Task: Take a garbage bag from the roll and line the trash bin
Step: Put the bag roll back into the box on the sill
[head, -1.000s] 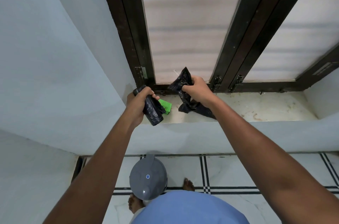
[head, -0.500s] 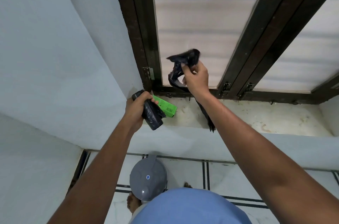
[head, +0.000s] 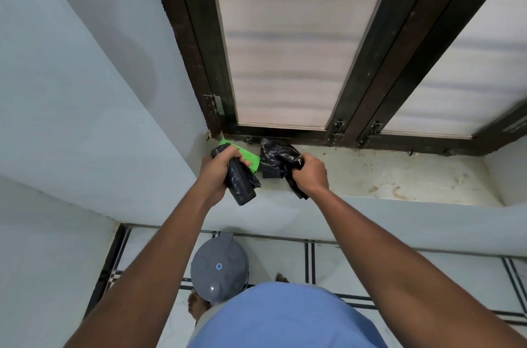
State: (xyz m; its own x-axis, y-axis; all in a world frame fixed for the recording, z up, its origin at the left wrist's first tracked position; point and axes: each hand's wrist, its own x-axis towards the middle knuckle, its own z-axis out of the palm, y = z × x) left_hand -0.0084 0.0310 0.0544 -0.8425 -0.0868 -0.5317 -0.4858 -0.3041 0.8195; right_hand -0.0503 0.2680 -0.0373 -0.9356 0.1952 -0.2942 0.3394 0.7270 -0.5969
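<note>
My left hand (head: 218,169) grips a black roll of garbage bags (head: 241,183) with a green paper label (head: 249,159), held over the front of the window sill. My right hand (head: 310,174) is closed on a crumpled black garbage bag (head: 276,158) just right of the roll; I cannot tell whether the bag still joins the roll. A grey trash bin with a closed lid (head: 218,269) stands on the floor below, between my arms.
A stained stone window sill (head: 399,176) runs to the right under dark-framed frosted windows (head: 285,48). Pale walls close in on the left. My bare feet (head: 196,305) stand on white tiles with black lines beside the bin.
My right hand had lifted the bag up in front of the window; now it is back down at sill level beside the roll. My left hand has kept hold of the roll.
</note>
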